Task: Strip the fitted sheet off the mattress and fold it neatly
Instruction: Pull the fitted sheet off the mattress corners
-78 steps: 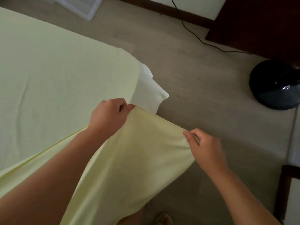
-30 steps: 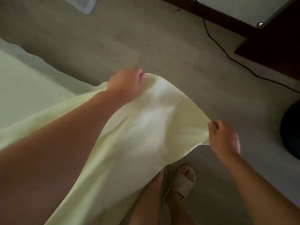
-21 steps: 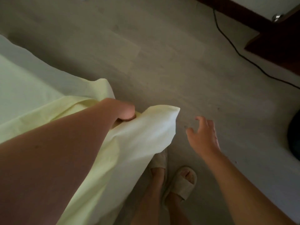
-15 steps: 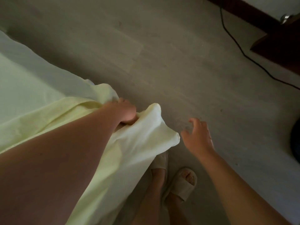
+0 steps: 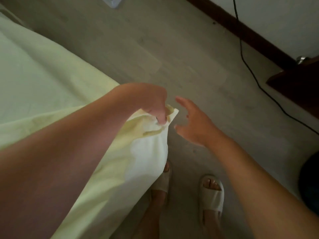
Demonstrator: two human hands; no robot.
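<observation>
Gripping a bunched corner of the pale yellow fitted sheet [image 5: 143, 152] in the left hand [image 5: 151, 102], fingers curled downward round the gathered cloth, close to the middle of the scene. Letting the cloth hang from that grip toward the near edge, in front of the left leg. Trailing the rest of it back beneath the left forearm to the left side, spread broad and mostly flat there with a few soft creases. Holding the right hand [image 5: 193, 123] just to the right of the gripped corner, apart from the cloth, palm turned leftward, fingers straight and spread, thumb low, touching nothing. Standing on a grey plank floor [image 5: 172, 49] in pale slippers [image 5: 211, 195], the left one partly covered by the hanging cloth, the right one fully in sight with toes showing. Facing, at the far right, a dark skirting board [image 5: 215, 15] below a light wall [image 5: 276, 14], with a thin black cable [image 5: 241, 49] dropping over it and trailing across the floor toward the right edge. Taking in also a dark wooden piece of furniture [image 5: 296, 81] at the right, a dark rounded object [image 5: 310, 183] cut off by the near right edge, and the corner of a white thing [image 5: 113, 1] at the far edge, too cropped to identify.
</observation>
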